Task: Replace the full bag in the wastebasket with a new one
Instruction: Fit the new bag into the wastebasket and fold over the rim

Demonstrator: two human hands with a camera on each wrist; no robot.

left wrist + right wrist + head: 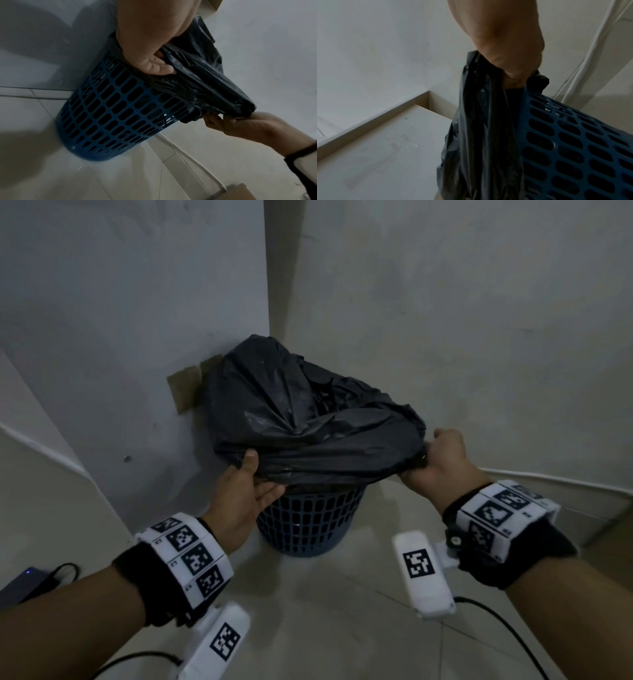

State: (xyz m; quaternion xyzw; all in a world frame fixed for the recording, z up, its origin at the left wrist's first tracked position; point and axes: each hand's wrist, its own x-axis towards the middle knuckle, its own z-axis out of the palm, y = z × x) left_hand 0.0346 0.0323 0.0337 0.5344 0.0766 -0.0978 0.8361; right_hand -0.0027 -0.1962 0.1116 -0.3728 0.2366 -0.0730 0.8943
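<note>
From the head view, the black bag (308, 419) bulges over the blue wastebasket (308, 522) between both hands, the left hand (246, 491) pinching its near edge and the right hand (435, 460) gripping a bunched corner; the left wrist view shows left fingers (157, 65) curled under plastic above the basket wall; the right wrist view shows the fist (510, 60) clenched on plastic beside the rim.

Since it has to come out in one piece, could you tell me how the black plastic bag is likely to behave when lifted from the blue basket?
The black plastic bag looks thin and crumpled, so it will probably sag and stretch where the left hand and right hand grip it. Its bulge suggests some weight. The blue perforated plastic wastebasket looks light and may lift with it.
</note>
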